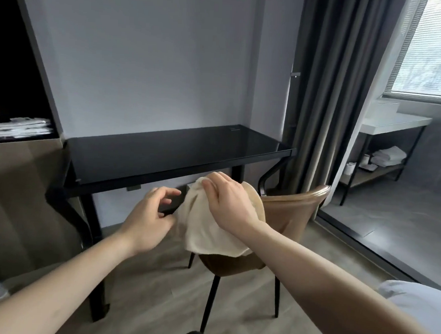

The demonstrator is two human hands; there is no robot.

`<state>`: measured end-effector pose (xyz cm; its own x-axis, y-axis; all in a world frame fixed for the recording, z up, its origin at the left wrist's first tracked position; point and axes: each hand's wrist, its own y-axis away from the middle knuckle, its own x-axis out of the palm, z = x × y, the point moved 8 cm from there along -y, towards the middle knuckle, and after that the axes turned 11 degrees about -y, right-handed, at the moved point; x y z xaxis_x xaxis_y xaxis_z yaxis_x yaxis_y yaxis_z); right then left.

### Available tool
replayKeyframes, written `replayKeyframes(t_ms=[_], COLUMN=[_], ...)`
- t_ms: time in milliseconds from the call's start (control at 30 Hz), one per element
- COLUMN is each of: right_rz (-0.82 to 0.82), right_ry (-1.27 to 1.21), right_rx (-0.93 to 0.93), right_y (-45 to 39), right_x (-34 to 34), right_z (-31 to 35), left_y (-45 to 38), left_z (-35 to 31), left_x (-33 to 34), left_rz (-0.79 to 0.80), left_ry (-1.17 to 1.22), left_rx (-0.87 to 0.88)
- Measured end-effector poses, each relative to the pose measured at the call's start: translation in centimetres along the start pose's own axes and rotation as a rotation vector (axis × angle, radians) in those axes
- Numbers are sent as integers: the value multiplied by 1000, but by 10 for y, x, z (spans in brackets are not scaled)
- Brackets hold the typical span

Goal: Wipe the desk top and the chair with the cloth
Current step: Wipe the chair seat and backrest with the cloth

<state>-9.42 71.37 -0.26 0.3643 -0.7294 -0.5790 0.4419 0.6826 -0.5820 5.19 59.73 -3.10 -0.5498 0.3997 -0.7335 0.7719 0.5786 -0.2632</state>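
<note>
My right hand (227, 201) sits on top of the cream, soft fabric cloth (205, 225), fingers curled over its upper end and grasping it against the top edge of the backrest of the tan leather chair with thin black legs (286, 217). The cloth hangs draped over that backrest, its long axis running roughly up and down, the upper end bunched under my fingers and the wider lower end pointing down toward the seat. My left hand (149, 216) is just beside the cloth's left edge, fingers loose and spread, grasping nothing; can't tell if it's actually touching the fabric. The chair stands on the wood-look floor (155, 292) right in front of the black glossy-topped bench with black legs (179, 154), set against the pale wall. A grey curtain (330, 83) hangs to the right.
</note>
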Motion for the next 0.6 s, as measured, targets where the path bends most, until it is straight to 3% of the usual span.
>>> replayKeyframes(t_ms=[167, 333, 600], right_rz=[55, 180, 658], right_ry=[-201, -415, -483], right_rx=[45, 340, 576], right_y=[-1, 20, 95], right_x=[30, 58, 93], right_z=[31, 20, -31], left_y=[27, 37, 36], left_z=[-3, 20, 68], left_x=[-18, -15, 10], left_rz=[23, 38, 61], left_ry=[76, 23, 283], left_rx=[32, -57, -160])
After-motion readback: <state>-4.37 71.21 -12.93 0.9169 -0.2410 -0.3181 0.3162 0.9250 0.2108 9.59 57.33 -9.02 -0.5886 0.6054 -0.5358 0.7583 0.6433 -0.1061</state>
